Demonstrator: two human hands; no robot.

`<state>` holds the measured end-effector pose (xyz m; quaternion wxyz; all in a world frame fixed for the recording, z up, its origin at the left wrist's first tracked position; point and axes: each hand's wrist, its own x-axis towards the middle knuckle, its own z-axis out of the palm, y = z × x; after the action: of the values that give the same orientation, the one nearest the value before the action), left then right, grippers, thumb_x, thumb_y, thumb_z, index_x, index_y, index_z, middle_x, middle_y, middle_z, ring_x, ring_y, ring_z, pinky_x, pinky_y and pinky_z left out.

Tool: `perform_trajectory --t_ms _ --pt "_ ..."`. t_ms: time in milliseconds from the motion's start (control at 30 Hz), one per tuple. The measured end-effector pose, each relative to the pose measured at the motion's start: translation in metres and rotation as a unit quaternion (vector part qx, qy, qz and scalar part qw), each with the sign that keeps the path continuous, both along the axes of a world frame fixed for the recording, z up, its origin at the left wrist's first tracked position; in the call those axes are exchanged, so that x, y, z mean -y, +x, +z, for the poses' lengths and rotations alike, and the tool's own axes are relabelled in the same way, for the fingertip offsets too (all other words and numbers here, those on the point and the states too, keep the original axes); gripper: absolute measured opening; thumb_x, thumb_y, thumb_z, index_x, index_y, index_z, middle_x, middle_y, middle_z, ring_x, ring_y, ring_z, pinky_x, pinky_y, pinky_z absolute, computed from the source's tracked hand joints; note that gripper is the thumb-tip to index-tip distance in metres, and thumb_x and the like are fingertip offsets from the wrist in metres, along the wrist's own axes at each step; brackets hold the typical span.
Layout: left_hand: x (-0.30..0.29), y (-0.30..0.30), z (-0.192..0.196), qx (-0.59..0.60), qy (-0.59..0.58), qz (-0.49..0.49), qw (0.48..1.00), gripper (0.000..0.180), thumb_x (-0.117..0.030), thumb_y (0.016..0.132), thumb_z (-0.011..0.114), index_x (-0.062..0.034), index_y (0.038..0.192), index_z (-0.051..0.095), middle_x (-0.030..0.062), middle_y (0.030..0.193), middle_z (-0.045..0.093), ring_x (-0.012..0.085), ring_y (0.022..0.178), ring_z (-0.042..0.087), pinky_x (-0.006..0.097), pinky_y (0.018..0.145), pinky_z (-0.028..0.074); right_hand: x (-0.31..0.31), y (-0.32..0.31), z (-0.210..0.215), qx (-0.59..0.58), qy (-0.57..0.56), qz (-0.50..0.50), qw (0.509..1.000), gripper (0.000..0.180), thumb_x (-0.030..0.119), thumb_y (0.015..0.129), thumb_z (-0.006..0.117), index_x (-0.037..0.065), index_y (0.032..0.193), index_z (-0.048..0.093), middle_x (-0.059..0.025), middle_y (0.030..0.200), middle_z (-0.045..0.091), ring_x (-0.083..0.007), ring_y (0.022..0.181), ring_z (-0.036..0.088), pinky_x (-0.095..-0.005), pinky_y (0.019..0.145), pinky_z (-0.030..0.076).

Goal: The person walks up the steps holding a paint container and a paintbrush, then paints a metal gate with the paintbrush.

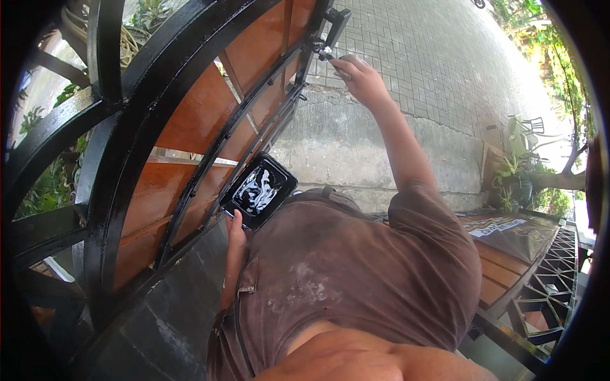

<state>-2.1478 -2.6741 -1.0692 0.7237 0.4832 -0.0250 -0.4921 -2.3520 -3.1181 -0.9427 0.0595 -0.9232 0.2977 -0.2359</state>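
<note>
I see a black rectangular tray (281, 202), tilted, its open side facing me and its long sides slanting down to the left; its far left side lies just beside the gate. Glossy black and white patches cover its floor, though I can't tell pigment from reflection. At the gate's far upper end I make out a small dark tool (326, 56), too small to name its kind. The gate (197, 111) has glossy black metal bars and reddish-brown panels.
</note>
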Motion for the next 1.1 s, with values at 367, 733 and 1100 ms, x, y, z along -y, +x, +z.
perform_trajectory --t_ms 367,733,1100 --pt "0.017 0.017 0.003 -0.002 -0.056 -0.046 0.997 0.055 -0.028 0.103 0.056 -0.0034 0.148 0.037 0.0133 0.142 0.052 0.0255 0.126 0.055 0.039 0.106 0.046 -0.054 0.018 -0.003 0.036 0.016 0.042 0.998 0.029 0.014 0.091 0.066 0.019 0.12 0.066 -0.0022 0.114 0.064 -0.0267 0.101 0.066 -0.0387 0.084 0.057" --pt "0.035 0.014 -0.007 0.023 -0.048 -0.069 0.996 0.053 -0.03 0.104 0.054 -0.0033 0.147 0.039 0.0142 0.142 0.052 0.0255 0.127 0.055 0.039 0.106 0.046 -0.1 0.024 -0.014 0.196 0.157 0.07 0.965 0.036 0.002 0.086 0.071 0.009 0.121 0.065 -0.0139 0.11 0.066 -0.0345 0.102 0.065 -0.0392 0.087 0.054" --pt "0.056 -0.044 0.012 -0.035 -0.141 -0.045 0.988 0.053 -0.025 0.105 0.051 -0.0044 0.15 0.034 0.0159 0.147 0.049 0.0299 0.132 0.053 0.047 0.11 0.044 -0.077 -0.006 -0.035 0.307 0.223 0.05 0.924 0.027 0.003 0.09 0.066 0.006 0.116 0.067 -0.0156 0.104 0.069 -0.0312 0.097 0.068 -0.0363 0.086 0.053"
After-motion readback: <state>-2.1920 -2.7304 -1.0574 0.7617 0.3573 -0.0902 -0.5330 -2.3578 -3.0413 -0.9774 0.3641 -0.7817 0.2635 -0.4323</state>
